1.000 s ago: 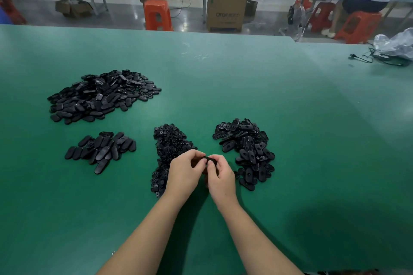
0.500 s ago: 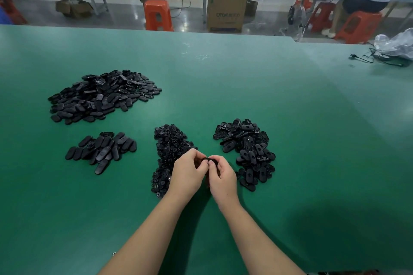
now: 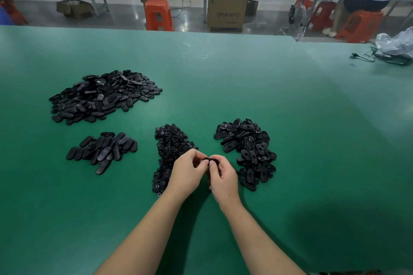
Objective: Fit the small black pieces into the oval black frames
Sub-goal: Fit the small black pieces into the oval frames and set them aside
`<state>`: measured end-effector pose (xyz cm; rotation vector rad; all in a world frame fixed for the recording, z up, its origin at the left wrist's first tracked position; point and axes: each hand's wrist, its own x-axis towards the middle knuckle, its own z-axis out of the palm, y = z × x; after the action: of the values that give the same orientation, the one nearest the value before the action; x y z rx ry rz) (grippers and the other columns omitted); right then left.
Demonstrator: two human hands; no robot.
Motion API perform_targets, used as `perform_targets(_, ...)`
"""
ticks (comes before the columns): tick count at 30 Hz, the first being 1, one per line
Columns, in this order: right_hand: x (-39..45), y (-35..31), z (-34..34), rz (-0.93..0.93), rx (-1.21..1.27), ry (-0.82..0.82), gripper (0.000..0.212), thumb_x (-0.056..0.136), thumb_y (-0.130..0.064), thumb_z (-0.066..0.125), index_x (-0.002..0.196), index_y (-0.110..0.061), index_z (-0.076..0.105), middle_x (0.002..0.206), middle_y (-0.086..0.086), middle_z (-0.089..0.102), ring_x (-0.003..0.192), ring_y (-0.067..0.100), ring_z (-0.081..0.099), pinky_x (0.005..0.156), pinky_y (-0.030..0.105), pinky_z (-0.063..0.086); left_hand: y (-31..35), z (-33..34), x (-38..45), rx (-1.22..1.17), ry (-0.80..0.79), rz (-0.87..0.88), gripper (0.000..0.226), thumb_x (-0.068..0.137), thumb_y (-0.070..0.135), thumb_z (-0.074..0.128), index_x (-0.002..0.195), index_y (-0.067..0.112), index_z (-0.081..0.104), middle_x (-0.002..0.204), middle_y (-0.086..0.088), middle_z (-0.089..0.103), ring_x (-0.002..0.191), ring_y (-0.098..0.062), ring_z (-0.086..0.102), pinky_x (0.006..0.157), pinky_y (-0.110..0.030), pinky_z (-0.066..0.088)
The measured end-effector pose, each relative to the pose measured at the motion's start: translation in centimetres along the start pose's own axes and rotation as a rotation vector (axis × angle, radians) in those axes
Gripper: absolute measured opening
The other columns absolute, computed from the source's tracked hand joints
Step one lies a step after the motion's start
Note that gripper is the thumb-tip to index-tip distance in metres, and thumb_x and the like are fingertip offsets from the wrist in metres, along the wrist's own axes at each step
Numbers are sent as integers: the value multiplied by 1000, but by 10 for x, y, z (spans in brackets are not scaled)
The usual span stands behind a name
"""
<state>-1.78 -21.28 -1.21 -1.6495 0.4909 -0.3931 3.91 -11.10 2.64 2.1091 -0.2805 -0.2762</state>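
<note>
Both hands meet over the green table (image 3: pixel 290 140), just in front of me. My left hand (image 3: pixel 186 174) and my right hand (image 3: pixel 223 177) pinch one oval black frame (image 3: pixel 210 160) between their fingertips; most of it is hidden by the fingers. A heap of small black pieces (image 3: pixel 171 149) lies right behind my left hand. To the right of my right hand sits a heap of oval black frames with holes (image 3: pixel 248 152). Whether a small piece is in the held frame I cannot see.
A large pile of closed black ovals (image 3: pixel 102 96) lies far left, with a smaller row of them (image 3: pixel 102 150) below it. A plastic bag and black cable (image 3: pixel 393 49) sit at the far right edge. Orange stools, a cardboard box and a seated person are beyond the table.
Both hands stay together at the same spot, with only slight finger shifts on the held frame. The piles are unchanged.
</note>
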Motion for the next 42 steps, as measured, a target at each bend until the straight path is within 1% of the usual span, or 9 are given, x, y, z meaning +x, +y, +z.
perform_targets(6, 0, 0, -1, -1, -18, -26, 20, 103, -12, 52, 106, -25, 66, 92, -3, 73, 64, 2, 57, 68, 28, 48, -2, -2, 3, -14, -7, -20, 10, 86, 21, 73, 83, 28, 67, 75, 8, 67, 61, 4, 55, 57, -10, 40)
perform_targets(11, 0, 1, -1, 0, -15, -34, 23, 103, -10, 51, 105, -27, 66, 74, -8, 66, 54, 8, 53, 59, 31, 47, -3, -5, 7, -26, -36, -55, 7, 83, 20, 74, 81, 24, 69, 73, 6, 70, 57, 1, 56, 52, -11, 39)
perform_targets(17, 1, 3, 0, 22, -23, -46, 27, 103, -12, 52, 104, -34, 66, 72, -7, 64, 51, 9, 53, 58, 32, 45, -3, -5, 7, -61, -31, -131, 5, 78, 19, 73, 78, 21, 69, 69, 3, 70, 57, -9, 57, 56, -25, 44)
perform_targets(22, 1, 4, 0, 8, -25, -44, 21, 102, -16, 54, 102, -33, 67, 74, -6, 66, 54, 10, 53, 59, 33, 45, -3, -4, 8, -88, -33, -133, 5, 78, 19, 74, 77, 20, 69, 67, 5, 68, 55, -9, 54, 54, -25, 43)
perform_targets(31, 2, 6, 2, -8, -6, -11, 18, 101, -19, 56, 97, -33, 66, 87, -6, 72, 71, 8, 59, 69, 33, 48, -2, -13, 9, 8, -75, 7, 12, 84, 18, 73, 75, 25, 69, 69, 4, 71, 57, -5, 56, 58, -24, 48)
perform_targets(36, 2, 4, 2, -16, -46, -4, 17, 101, -17, 56, 99, -31, 66, 95, -8, 74, 92, 11, 68, 86, 35, 56, 1, -13, 4, 116, -55, 89, 10, 86, 17, 70, 84, 27, 68, 74, 10, 69, 68, -4, 61, 64, -20, 48)
perform_targets(38, 3, 3, 2, -6, -47, 0, 17, 102, -16, 55, 101, -27, 68, 93, -8, 73, 89, 12, 68, 84, 35, 55, 1, -13, 1, 204, -51, 183, 14, 88, 16, 68, 98, 26, 67, 79, 13, 64, 73, -3, 59, 69, -18, 47)
perform_targets(40, 2, 2, 1, 12, -24, -10, 21, 104, -17, 51, 106, -26, 69, 82, -10, 70, 72, 11, 62, 72, 35, 51, 0, -12, -1, 330, -44, 287, 22, 91, 18, 65, 112, 25, 65, 86, 13, 60, 81, -9, 59, 76, -25, 49)
perform_targets(42, 0, 1, 1, 24, 13, -19, 24, 105, -18, 49, 113, -31, 68, 70, -9, 64, 57, 10, 53, 60, 31, 46, -1, -16, -3, 434, 2, 368, 21, 93, 23, 64, 115, 24, 66, 93, 10, 63, 87, -15, 62, 78, -32, 51)
